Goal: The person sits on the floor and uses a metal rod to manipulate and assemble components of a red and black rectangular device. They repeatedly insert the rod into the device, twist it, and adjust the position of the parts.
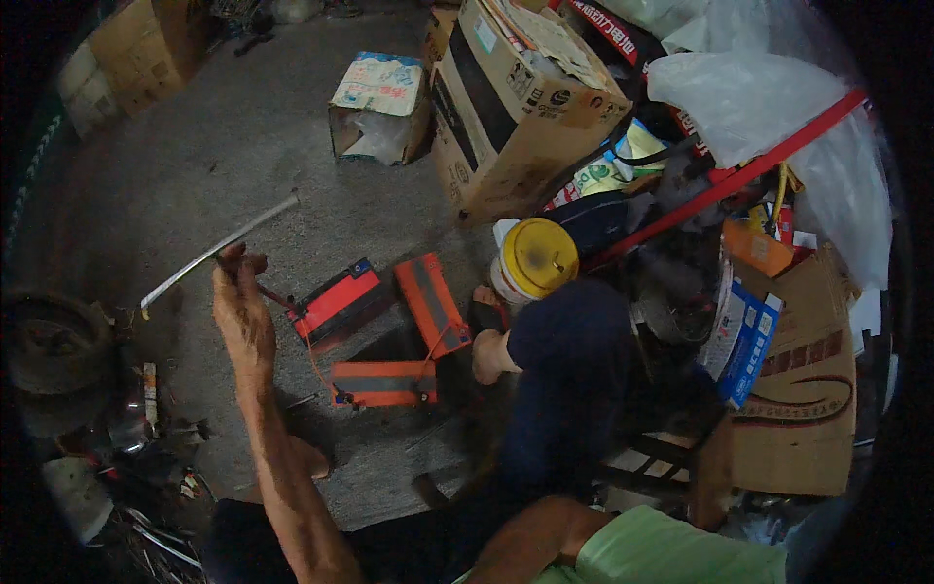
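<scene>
Now | left hand point(240, 311) clamped on grey rod point(222, 248) | right hand hidden | red-black boxes point(384, 326) beside | brown carton point(520, 102) behind

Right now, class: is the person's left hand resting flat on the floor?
No. The left hand is raised above the floor, its fingers closed on a long pale metal rod that slants up to the right.

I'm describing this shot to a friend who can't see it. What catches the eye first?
The left hand, raised left of centre, grips a long grey rod slanting over the concrete floor. Beside it lie three red-and-black boxes, with a yellow-lidded bucket just to their right.
</scene>
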{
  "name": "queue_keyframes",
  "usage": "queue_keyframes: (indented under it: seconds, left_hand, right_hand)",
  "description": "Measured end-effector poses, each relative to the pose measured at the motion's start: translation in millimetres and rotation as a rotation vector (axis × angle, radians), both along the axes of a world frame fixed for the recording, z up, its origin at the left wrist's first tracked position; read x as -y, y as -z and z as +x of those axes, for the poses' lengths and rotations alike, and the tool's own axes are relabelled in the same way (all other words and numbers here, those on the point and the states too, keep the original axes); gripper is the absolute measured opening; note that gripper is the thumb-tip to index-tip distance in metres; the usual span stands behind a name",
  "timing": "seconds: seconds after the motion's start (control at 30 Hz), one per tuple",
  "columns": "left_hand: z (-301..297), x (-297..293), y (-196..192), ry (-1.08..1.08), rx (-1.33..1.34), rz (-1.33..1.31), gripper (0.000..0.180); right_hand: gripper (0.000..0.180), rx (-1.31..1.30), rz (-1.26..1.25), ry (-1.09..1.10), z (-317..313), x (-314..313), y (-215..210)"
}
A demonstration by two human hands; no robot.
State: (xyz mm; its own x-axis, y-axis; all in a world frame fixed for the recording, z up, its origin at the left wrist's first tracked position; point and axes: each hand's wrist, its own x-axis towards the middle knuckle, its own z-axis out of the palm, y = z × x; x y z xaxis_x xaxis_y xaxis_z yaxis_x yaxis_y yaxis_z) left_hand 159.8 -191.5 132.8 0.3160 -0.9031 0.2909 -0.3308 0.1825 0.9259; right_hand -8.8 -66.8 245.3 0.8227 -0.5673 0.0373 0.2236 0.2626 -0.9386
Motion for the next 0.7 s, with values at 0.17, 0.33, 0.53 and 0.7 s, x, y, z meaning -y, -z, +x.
queue_keyframes:
  seconds: [0.17, 0.33, 0.53, 0.7]
  left_hand:
    - [11, 1, -2, 0.011, 0.028, 0.044, 0.032]
    - [10, -5, -5, -0.138, 0.209, -0.041, 0.019]
    - [9, -11, -11, -0.228, 0.310, 0.054, 0.016]
    - [-4, -2, 3, -0.191, 0.099, -0.053, 0.024]
  right_hand:
    - [0.026, -0.039, 0.003, 0.070, -4, 12, -4]
    - [0.026, -0.065, 0.016, 0.121, -7, 25, -11]
    - [0.026, -0.101, 0.031, 0.146, -9, 27, -10]
    - [0.026, -0.138, 0.031, 0.142, -11, 28, -13]
